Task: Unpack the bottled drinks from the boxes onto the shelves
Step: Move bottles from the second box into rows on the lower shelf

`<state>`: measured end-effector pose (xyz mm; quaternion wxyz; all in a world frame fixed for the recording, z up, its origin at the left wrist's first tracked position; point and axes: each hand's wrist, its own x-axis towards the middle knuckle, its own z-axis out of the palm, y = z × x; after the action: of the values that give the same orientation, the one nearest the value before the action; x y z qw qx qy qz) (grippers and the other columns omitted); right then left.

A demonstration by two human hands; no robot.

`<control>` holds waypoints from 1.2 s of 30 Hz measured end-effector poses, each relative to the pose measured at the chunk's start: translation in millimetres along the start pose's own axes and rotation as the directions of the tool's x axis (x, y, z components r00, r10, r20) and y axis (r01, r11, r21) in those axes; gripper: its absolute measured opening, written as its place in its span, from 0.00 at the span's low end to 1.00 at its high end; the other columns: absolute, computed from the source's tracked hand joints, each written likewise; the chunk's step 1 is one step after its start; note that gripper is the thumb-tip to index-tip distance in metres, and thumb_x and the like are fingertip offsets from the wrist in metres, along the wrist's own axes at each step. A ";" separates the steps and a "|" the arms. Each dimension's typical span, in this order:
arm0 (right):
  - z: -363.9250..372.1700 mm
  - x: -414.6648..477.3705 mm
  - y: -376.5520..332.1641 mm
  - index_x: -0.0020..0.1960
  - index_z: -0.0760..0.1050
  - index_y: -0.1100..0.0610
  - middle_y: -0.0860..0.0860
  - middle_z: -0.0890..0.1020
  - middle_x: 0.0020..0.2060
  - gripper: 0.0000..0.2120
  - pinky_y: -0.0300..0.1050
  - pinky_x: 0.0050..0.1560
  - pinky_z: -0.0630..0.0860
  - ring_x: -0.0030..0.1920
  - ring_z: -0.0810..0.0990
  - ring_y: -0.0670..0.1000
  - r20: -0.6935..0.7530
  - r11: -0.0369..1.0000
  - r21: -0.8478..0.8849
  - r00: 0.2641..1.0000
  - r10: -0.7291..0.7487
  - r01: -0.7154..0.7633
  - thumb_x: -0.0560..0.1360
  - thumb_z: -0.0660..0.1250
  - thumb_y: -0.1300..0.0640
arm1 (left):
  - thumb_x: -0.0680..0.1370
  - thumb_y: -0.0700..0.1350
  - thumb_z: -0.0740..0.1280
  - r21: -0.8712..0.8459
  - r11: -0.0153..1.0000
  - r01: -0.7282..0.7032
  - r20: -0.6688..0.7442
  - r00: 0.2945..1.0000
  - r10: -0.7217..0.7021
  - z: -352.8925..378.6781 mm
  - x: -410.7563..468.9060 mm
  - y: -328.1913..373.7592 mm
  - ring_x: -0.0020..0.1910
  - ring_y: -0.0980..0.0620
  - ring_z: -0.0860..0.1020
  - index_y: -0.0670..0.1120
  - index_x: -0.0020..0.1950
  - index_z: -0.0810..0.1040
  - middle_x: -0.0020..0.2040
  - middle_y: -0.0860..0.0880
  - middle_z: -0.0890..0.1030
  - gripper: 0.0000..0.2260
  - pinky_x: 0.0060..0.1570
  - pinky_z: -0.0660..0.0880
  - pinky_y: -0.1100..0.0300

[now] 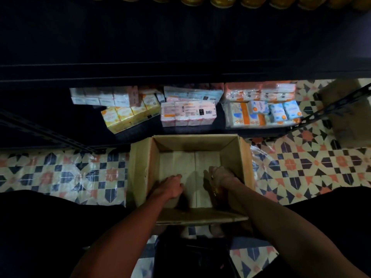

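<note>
An open cardboard box [232, 145] stands on the tiled floor in front of the dark shelf unit. Both my arms reach down into it. My right hand [220, 175] is at the box's near right side, fingers curled round an amber bottle [216, 191] that is mostly hidden under the wrist. My left hand [172, 185] is low at the near left, fingers bent downward over a dark shape that I cannot make out. The rest of the box floor shows bare cardboard. A row of orange bottles [220, 1] lines the shelf at the top edge.
The lowest shelf [50, 117] behind the box holds tissue packs: yellow [124, 115], pink [188, 113] and blue-orange [265, 113]. A wide dark shelf board [180, 47] juts out above. Another carton [345, 109] stands at the far right. A black object [190, 257] lies by my feet.
</note>
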<state>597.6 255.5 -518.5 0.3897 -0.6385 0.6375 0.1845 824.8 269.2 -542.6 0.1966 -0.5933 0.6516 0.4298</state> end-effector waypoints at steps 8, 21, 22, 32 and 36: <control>-21.8 -34.6 -21.4 0.62 0.75 0.55 0.52 0.78 0.57 0.17 0.48 0.57 0.79 0.55 0.79 0.51 -0.003 0.991 0.114 0.998 0.065 -0.064 0.75 0.73 0.57 | 0.82 0.45 0.62 -0.147 0.977 -0.153 -0.120 0.983 0.136 -20.6 -25.8 21.5 0.58 0.48 0.79 0.52 0.75 0.68 0.66 0.45 0.78 0.20 0.57 0.77 0.50; -110.3 -99.3 -81.7 0.54 0.77 0.45 0.48 0.81 0.50 0.15 0.42 0.46 0.79 0.47 0.82 0.47 -0.282 0.970 0.102 0.942 -0.185 0.221 0.69 0.76 0.52 | 0.78 0.41 0.68 -0.116 0.888 -0.444 -0.406 0.837 0.366 -126.7 -92.5 57.1 0.46 0.56 0.81 0.52 0.49 0.81 0.47 0.54 0.84 0.06 0.53 0.79 0.54; -121.8 -110.1 -88.2 0.55 0.77 0.48 0.49 0.80 0.49 0.16 0.41 0.42 0.77 0.47 0.81 0.49 -0.307 0.965 0.098 0.930 -0.203 0.243 0.69 0.76 0.53 | 0.78 0.41 0.68 -0.096 0.874 -0.477 -0.426 0.813 0.397 -138.8 -101.6 59.3 0.44 0.58 0.81 0.53 0.46 0.81 0.45 0.55 0.84 0.07 0.51 0.80 0.53; -231.5 -197.2 -134.2 0.45 0.79 0.48 0.49 0.82 0.40 0.12 0.48 0.34 0.77 0.38 0.80 0.50 -0.512 0.901 -0.009 0.772 -0.377 0.434 0.62 0.75 0.49 | 0.76 0.43 0.69 0.087 0.702 -0.707 -0.579 0.538 0.613 -246.5 -203.0 97.3 0.33 0.60 0.76 0.52 0.42 0.79 0.34 0.53 0.80 0.05 0.37 0.76 0.53; -271.0 -230.9 -147.4 0.45 0.80 0.47 0.47 0.82 0.39 0.11 0.43 0.35 0.75 0.41 0.77 0.45 -0.542 0.883 -0.080 0.724 -0.427 0.462 0.63 0.75 0.48 | 0.76 0.43 0.70 0.130 0.631 -0.765 -0.605 0.443 0.662 -281.3 -239.7 112.4 0.32 0.60 0.74 0.52 0.44 0.79 0.33 0.54 0.77 0.04 0.35 0.74 0.58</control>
<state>640.5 194.4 -140.5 0.2442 -0.7858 0.5549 -0.1228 842.7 182.6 -166.7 -0.2699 -0.3789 0.8287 0.3113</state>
